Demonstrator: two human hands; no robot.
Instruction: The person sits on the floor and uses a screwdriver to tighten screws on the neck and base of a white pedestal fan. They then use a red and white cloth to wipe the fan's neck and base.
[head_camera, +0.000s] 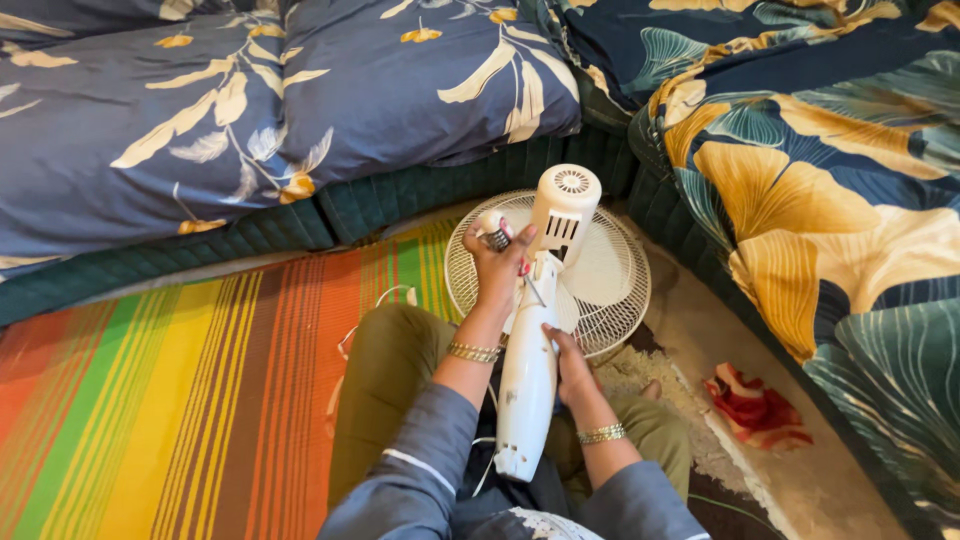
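Left hand raised beside white fan motor housing, fingers curled tight around small ridged knob; right hand wrapped about white fan stem, lying across lap.

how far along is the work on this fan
Done so far: the white fan lies across the person's lap, its motor housing pointing away and the wire grille resting on the floor. In hand: the left hand pinches a small knob-like part beside the housing, while the right hand steadies the stem. Left: the grille looks still attached; whether the small part is going on or coming off cannot be told.
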